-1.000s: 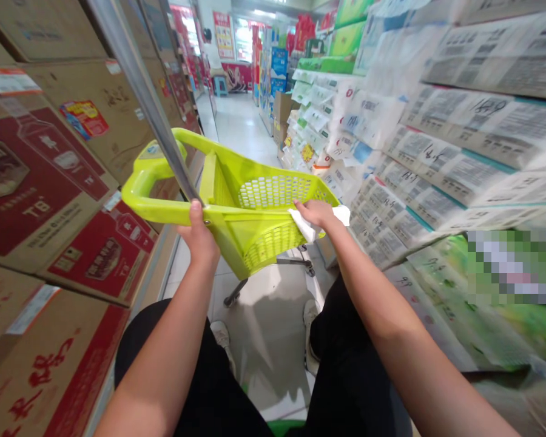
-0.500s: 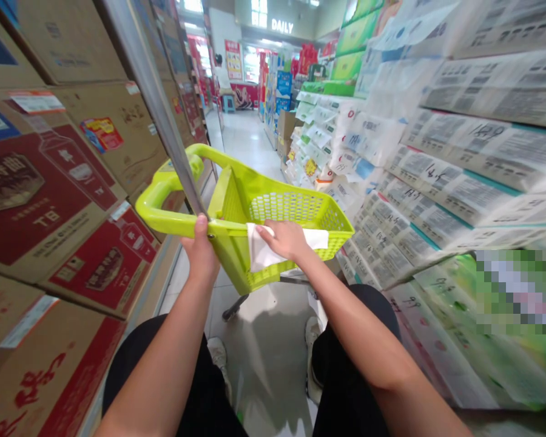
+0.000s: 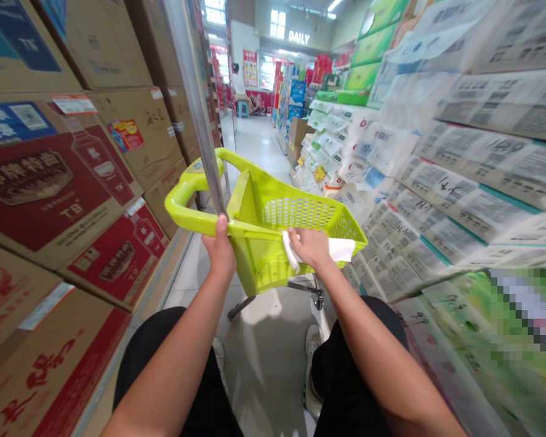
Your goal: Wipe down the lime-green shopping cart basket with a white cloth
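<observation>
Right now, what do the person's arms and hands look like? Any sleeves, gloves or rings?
Both arms are bare up to the bottom edge of the picture, with no sleeves showing. The left hand and the right hand wear no gloves, and no rings, watch or bracelet can be seen. Below the arms the person wears black trousers and light-coloured shoes.

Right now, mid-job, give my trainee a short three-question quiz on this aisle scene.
1. True or false: the left hand grips the rim of the green basket.
2. What does the right hand press on the basket's near rim? A) sponge B) white cloth C) bottle
3. On which side of the aisle do the cardboard boxes stand?

Key: 1 true; 2 B; 3 the left side.
</observation>
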`<move>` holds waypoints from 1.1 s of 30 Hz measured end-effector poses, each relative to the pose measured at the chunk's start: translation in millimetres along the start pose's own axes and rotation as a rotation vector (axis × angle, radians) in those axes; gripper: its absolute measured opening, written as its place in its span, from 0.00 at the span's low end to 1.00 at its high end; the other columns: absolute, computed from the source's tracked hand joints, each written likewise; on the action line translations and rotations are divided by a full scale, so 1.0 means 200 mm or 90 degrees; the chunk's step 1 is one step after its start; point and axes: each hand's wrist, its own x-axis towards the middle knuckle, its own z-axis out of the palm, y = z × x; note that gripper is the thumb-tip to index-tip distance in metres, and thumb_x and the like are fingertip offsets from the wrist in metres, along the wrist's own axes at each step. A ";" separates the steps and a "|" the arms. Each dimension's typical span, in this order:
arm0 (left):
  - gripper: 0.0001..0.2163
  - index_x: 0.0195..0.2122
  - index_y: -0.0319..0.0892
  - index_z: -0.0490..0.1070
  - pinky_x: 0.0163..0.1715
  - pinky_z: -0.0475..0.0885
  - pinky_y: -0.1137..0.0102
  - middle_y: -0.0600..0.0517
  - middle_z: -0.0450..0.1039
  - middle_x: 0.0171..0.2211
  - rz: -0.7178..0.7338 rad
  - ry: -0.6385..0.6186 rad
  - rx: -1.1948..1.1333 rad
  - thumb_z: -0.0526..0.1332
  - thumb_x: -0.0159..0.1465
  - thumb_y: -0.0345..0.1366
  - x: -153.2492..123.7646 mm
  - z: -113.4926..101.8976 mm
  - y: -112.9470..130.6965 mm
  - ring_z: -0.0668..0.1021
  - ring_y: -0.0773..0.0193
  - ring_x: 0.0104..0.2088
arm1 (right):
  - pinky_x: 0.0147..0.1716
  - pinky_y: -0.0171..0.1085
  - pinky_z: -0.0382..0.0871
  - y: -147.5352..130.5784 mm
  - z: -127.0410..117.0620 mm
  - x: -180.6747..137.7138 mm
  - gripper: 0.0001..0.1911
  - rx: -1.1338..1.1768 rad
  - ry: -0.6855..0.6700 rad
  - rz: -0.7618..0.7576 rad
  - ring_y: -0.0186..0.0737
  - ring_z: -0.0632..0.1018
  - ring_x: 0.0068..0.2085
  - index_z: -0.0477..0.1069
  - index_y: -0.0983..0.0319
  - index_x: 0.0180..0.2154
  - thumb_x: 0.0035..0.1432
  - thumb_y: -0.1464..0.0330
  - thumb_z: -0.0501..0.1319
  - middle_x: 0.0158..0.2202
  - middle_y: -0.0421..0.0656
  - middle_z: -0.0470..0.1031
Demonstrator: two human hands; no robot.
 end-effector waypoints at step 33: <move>0.19 0.39 0.40 0.73 0.34 0.77 0.66 0.53 0.75 0.29 0.014 -0.020 -0.069 0.67 0.56 0.51 0.02 -0.12 0.12 0.81 0.63 0.30 | 0.47 0.44 0.59 0.39 0.19 -0.12 0.24 0.024 0.209 0.083 0.49 0.70 0.42 0.73 0.61 0.36 0.72 0.60 0.42 0.37 0.50 0.74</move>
